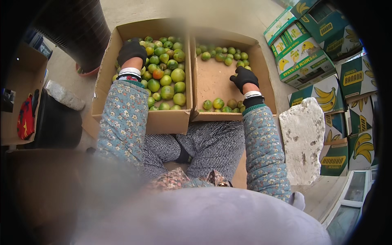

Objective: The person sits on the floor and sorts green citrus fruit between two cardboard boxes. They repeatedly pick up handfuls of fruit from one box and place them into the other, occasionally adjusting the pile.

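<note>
Two cardboard boxes stand side by side before me. The left box (167,118) is filled with mostly green tomatoes (165,80), and one orange-red tomato (158,73) shows among them. My left hand (132,52), in a black glove, rests at the far left of this pile; its fingertips are hidden. In the right box (211,81), small green tomatoes (228,56) lie along the far side, with more by the near wall. My right hand (245,78), also black-gloved, is low over the right side of that box. Its fingers are bent, and whether they hold a tomato is unclear.
Banana cartons (303,52) are stacked at the right, beside a rough white foam slab (303,141). A black bucket (59,119) and a cardboard box (23,92) stand at the left. Tall stacked dark pots (73,30) rise at the far left.
</note>
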`<act>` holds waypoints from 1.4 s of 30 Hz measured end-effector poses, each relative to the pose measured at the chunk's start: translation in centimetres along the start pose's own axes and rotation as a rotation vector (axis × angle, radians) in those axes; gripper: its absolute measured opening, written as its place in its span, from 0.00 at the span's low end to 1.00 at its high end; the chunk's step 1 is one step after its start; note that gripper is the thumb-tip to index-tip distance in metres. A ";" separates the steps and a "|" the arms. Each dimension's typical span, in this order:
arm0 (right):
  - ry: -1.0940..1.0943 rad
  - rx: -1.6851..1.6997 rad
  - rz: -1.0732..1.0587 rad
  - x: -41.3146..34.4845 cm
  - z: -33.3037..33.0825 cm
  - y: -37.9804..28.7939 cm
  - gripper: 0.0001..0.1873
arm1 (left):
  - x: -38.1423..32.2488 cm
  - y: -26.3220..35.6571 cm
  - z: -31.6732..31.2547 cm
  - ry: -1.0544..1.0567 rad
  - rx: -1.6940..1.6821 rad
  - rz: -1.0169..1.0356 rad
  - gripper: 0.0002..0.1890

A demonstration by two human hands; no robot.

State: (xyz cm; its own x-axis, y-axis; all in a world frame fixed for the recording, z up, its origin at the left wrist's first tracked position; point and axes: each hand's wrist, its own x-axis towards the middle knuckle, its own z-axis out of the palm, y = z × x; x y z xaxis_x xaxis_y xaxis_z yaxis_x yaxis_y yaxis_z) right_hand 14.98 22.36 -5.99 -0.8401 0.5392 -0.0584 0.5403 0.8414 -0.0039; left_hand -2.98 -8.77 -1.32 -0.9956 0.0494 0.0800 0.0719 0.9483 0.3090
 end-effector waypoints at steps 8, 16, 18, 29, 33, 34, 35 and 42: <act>0.355 0.685 -0.262 -1.1 -2.4 -2.8 0.23 | -1.0 2.6 1.9 0.511 -0.333 0.822 0.32; 0.395 1.081 -0.846 -3.1 -3.1 -5.9 0.19 | -8.7 8.7 0.4 0.006 -0.386 1.290 0.31; 0.361 1.169 -0.845 -3.6 -3.8 -6.0 0.15 | -8.5 8.8 0.1 0.053 -0.415 1.324 0.29; -0.594 -0.045 -0.323 -2.5 -1.8 -2.2 0.26 | 3.0 2.3 6.6 0.253 -0.398 0.612 0.22; -0.706 -0.062 -0.336 -2.5 -2.8 -2.5 0.21 | 3.4 1.7 7.4 0.243 -0.405 0.705 0.21; -0.733 -0.011 -0.327 -2.4 -2.7 -2.2 0.19 | 3.4 1.9 7.1 0.257 -0.418 0.717 0.20; -0.733 -0.013 -0.299 -2.3 -2.6 -1.8 0.18 | 3.5 2.0 6.7 0.270 -0.432 0.729 0.20; -0.780 -0.177 -0.214 -2.9 -2.7 -2.3 0.18 | 2.0 2.6 3.7 0.333 -0.478 0.642 0.16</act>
State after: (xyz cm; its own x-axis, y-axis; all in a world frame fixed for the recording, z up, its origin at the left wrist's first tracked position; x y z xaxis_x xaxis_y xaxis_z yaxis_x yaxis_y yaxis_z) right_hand 16.02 18.95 -3.12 -0.6146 0.2422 -0.7508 0.3019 0.9515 0.0598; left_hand -5.03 -5.07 -3.83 -0.6892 0.3652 0.6258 0.7064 0.5311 0.4680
